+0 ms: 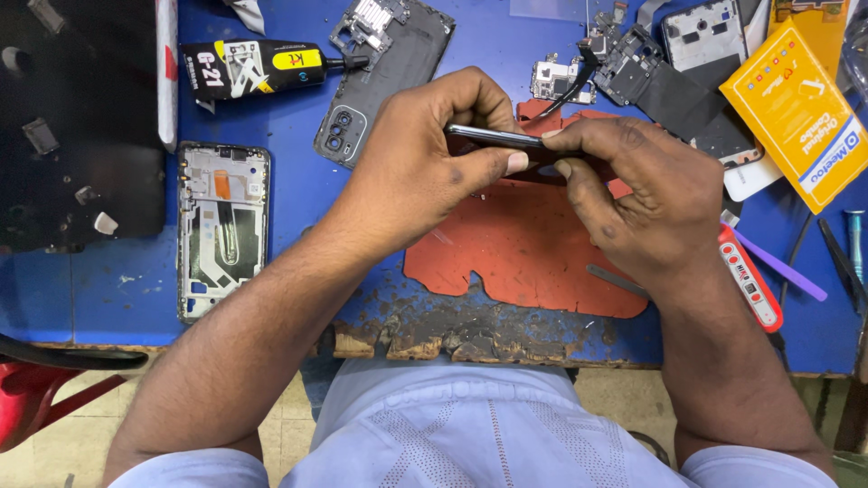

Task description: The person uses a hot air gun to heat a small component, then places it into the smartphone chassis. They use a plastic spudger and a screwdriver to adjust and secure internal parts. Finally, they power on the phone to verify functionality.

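Evidently both hands are working a thin dark slab-shaped phone [493, 136], held edge-up above the worn orange-red rubber mat [529, 248]. The left hand [425, 163] pinches it between thumb and fingers; the right hand [642, 194] pinches its other end, fingertips pressed along the edge. The step looks like pressing or prying a seam, which would call for steady, even pressure. Left of the mat lies a silver phone frame [222, 230]; behind it a black glue tube [262, 68] and grey back cover [380, 77]; right, a red-handled tool [750, 280]. Nothing blocks the hands.
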